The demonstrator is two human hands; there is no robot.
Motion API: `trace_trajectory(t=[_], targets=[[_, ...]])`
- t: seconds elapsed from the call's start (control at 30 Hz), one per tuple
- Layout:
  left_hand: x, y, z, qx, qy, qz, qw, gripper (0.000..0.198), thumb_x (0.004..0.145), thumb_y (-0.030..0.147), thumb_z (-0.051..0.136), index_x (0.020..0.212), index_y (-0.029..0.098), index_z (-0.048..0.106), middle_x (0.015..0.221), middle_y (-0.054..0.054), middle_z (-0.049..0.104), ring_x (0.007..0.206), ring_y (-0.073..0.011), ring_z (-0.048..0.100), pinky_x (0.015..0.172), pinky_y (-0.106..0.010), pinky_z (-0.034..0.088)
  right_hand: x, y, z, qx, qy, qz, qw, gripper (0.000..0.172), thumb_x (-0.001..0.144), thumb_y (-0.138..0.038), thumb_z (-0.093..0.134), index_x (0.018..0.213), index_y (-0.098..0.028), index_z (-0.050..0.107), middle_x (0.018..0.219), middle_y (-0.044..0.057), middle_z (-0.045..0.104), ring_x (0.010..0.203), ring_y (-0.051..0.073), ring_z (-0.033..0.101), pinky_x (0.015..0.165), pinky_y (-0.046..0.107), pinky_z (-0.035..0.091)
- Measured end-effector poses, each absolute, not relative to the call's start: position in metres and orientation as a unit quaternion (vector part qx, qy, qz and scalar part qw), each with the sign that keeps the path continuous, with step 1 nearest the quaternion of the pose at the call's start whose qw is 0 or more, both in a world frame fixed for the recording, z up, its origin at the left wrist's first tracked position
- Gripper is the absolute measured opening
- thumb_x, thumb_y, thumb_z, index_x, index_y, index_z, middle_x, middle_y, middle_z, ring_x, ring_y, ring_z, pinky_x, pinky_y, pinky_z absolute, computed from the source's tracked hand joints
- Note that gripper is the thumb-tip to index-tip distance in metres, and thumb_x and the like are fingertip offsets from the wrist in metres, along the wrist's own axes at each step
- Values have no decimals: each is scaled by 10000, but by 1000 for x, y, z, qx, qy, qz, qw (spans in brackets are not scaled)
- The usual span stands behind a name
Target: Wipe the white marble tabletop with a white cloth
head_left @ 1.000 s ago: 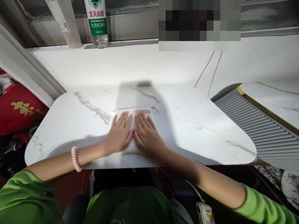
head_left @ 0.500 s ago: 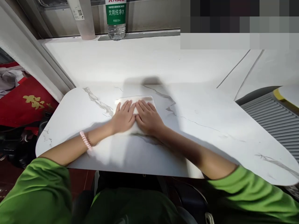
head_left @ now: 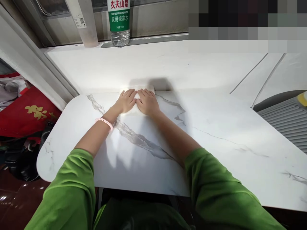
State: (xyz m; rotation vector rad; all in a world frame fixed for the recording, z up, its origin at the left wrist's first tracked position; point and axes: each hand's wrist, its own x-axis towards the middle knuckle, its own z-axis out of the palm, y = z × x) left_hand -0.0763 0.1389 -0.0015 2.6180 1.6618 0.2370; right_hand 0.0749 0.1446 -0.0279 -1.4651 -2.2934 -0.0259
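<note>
A white cloth [head_left: 137, 110] lies flat on the white marble-patterned table [head_left: 211, 111], at its back edge against the wall. My left hand [head_left: 126, 100] presses down on the left part of the cloth, palm down with fingers stretched forward. Beside it, my right hand [head_left: 148, 101] rests flat on the right part, its thumb close to the left thumb. Neither hand is curled round the cloth; most of it is covered by them. Around my left wrist is a pink coiled band [head_left: 105, 122].
On the ledge behind the table stand a water bottle [head_left: 120, 24] with a green label and a tall translucent container [head_left: 83, 24]. A red bag [head_left: 28, 111] and dark items are left of the table. A grey ribbed surface [head_left: 285, 118] lies to the right.
Both hands have slid forward with the cloth, from the middle of the table to its back edge. My arms are stretched further out.
</note>
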Motion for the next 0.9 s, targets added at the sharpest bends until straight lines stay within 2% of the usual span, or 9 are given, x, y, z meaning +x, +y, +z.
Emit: trace_trajectory(t=[0.2,0.4,0.6,0.73,0.9], targets=[[-79,100,-6,842,533,87,16,524,1017,280,297,1510,110,341,1610,-171,312,1505,-274,247,1223,-509,161,77,106,-29,-502,-837,-28,216,545,946,-199,311,1420,8,485,1481,212,500,1387,333,424,1148,507,293],[-90,-1,-5,857,507,91,8,534,1025,299,278,1488,44,354,1595,-209,323,1506,-296,245,1231,-518,158,72,5,-29,-490,-849,-48,193,547,978,-232,305,1430,31,464,1498,222,475,1409,336,392,1167,485,276],[-105,-95,4,870,484,97,-2,527,1029,301,249,1480,52,361,1578,-208,358,1506,-294,248,1230,-528,182,66,-85,-24,-442,-872,-58,203,558,989,-266,300,1435,34,450,1490,239,470,1403,348,373,1146,497,299],[-114,-124,8,858,505,88,-6,539,1019,276,263,1480,15,363,1564,-228,369,1505,-309,240,1231,-518,201,60,-98,-16,-382,-898,-55,212,560,966,-270,325,1395,51,489,1426,271,516,1319,377,432,1081,516,345],[-128,-109,7,818,569,80,26,550,1005,273,280,1518,82,335,1593,-168,345,1509,-277,236,1238,-512,186,37,-62,-12,-346,-914,-18,212,521,909,-264,396,1318,11,562,1364,254,561,1222,359,485,1033,496,357]])
